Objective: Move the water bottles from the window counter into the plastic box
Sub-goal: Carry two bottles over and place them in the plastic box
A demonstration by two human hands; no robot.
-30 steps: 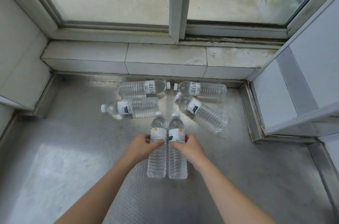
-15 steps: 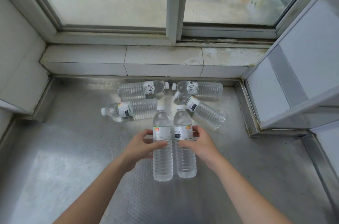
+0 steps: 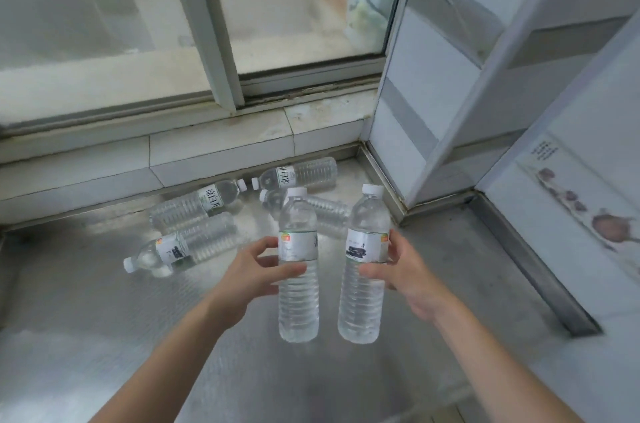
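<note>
**Two bottles lifted off the counter, box not in view**

Far left: a bottle lying on the steel counter point(image 3: 69, 318), cap pointing left point(image 3: 180, 249); just behind it a second lying bottle point(image 3: 197, 204). Both well clear of the hands.

Left hand point(image 3: 249, 270) wraps thumb and fingers round the label band of the left held bottle point(image 3: 298, 270), upright and, as it looks, off the surface. Right hand point(image 3: 405, 266) grips the right held bottle point(image 3: 363, 266) the same way, slightly tilted. The two are apart, not touching.

Behind them: two more lying bottles, one partly hidden point(image 3: 329, 211), one by the tiled ledge point(image 3: 301, 175).

Judgement: carry step. Keep grips at the label where the ribs give purchase, hold the bottles upright and apart so they don't knock, turn toward the box. The plastic box is not visible, so its direction cannot be told.

Right: white panel corner point(image 3: 391, 145) and raised steel edge point(image 3: 519, 249) sit near the right elbow path; swing wide of them. Four bottles left.
</note>
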